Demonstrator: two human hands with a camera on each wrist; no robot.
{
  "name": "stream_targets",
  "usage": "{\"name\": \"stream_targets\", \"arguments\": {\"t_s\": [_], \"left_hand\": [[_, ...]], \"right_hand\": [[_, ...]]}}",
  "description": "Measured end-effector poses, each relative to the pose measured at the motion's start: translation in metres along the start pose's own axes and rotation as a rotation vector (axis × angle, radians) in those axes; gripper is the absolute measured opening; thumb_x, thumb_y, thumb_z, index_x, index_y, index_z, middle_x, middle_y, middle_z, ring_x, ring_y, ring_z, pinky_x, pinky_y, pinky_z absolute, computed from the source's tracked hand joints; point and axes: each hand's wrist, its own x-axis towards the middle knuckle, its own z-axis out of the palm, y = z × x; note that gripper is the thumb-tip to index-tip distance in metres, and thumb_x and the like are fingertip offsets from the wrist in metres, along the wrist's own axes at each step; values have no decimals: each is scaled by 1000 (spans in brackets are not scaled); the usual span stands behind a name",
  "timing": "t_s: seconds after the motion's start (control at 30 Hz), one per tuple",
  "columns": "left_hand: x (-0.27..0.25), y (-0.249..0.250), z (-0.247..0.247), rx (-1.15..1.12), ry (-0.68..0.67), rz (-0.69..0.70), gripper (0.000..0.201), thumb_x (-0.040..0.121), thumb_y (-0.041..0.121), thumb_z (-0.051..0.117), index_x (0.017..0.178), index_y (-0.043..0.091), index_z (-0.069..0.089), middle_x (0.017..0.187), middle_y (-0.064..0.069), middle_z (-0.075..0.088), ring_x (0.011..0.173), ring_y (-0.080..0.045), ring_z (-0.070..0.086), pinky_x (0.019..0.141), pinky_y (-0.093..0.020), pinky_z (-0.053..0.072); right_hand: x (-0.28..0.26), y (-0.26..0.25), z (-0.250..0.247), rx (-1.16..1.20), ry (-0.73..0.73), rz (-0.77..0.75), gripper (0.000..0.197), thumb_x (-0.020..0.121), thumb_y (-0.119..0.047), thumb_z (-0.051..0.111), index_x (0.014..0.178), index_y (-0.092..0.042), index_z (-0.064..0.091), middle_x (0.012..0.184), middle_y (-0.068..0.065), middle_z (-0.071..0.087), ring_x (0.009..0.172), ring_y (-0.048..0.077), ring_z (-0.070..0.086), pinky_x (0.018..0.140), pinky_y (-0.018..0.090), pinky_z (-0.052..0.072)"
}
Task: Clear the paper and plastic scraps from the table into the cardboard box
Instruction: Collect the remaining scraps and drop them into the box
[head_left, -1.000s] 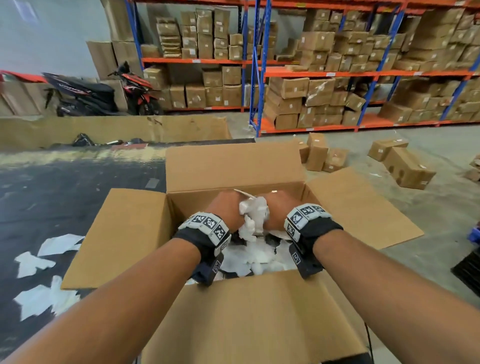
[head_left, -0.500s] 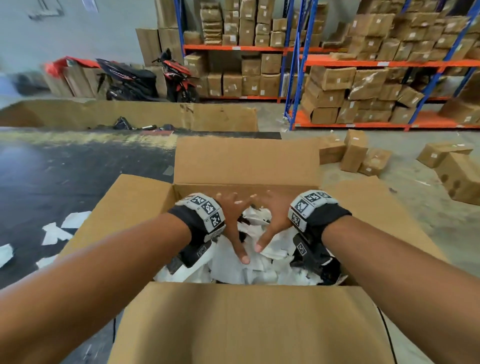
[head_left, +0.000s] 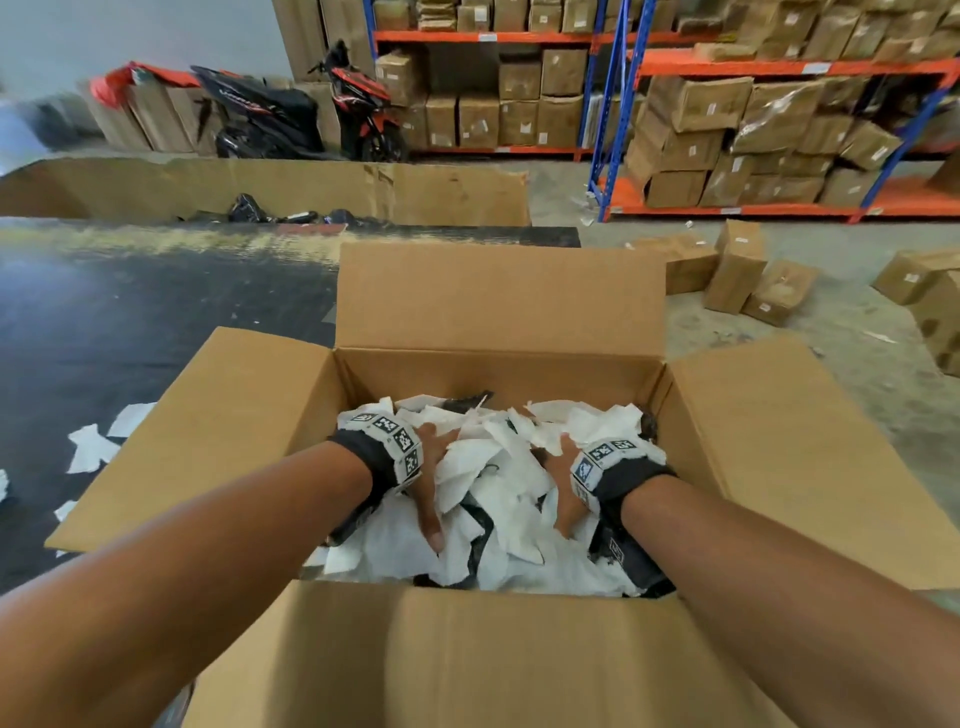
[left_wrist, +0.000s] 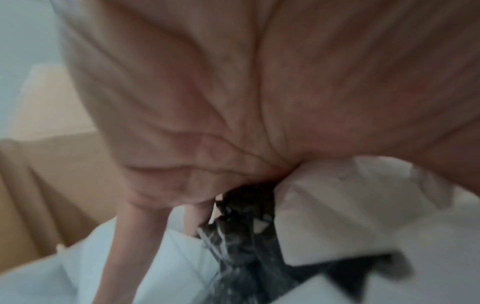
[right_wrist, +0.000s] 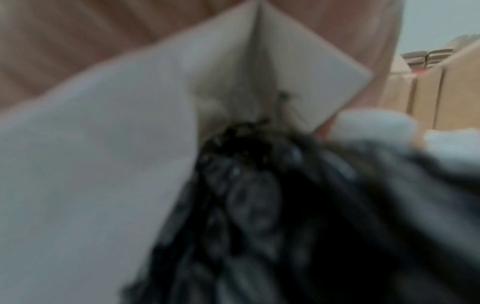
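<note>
Right wrist cam, v. blurry, shot from close up. White paper scrap (right_wrist: 91, 154) fills left + centre, w/ a folded piece (right_wrist: 298, 67) creased to a peak at top centre, its corner pointing right. Black crinkled plastic scrap (right_wrist: 272, 205) runs from mid-frame down to bottom right, glossy, lying against the white paper's edge. Skin of the right hand (right_wrist: 64, 41) across top left, behind the paper; finger pose can't be made out. Small pale blob (right_wrist: 374, 123) at right, just beside the fold, prob. more paper. Cardboard box wall (right_wrist: 426, 98) brown, at right edge; stacked cartons (right_wrist: 426, 56) beyond it, wall light grey.
</note>
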Motion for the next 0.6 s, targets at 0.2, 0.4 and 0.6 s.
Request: {"name": "stream_targets", "arguments": {"t_s": [0.2,0.4,0.6], "left_hand": [[-28,-24,-43,-97,117,73,151,50,62,92,156,40,-13,167,-5,6,153,-31,10,120,-56,21],[-13,-4,5,-35,-46,-41,158,41,71,90,155,39,-13,168,3,3,153,-31,10,122,-53,18],[-29,-8,-8,-99,59,-18,157,42,67,92,157,37,-10,167,3,12,152,-28,19,120,-50,25]], "right_hand": [[-41,2,-56,-131,45,-195,139,53,-67,85,156,-34,-1,165,-4,8,150,24,12,120,48,17],[-37,4,-38,-120,-17,-166,130,45,-77,81,153,-34,22,155,-3,36,141,25,37,115,41,28],[-61,0,-50,-62,101,-124,123,63,-66,80,157,-27,11,162,-2,20,147,23,25,119,39,21]]}}
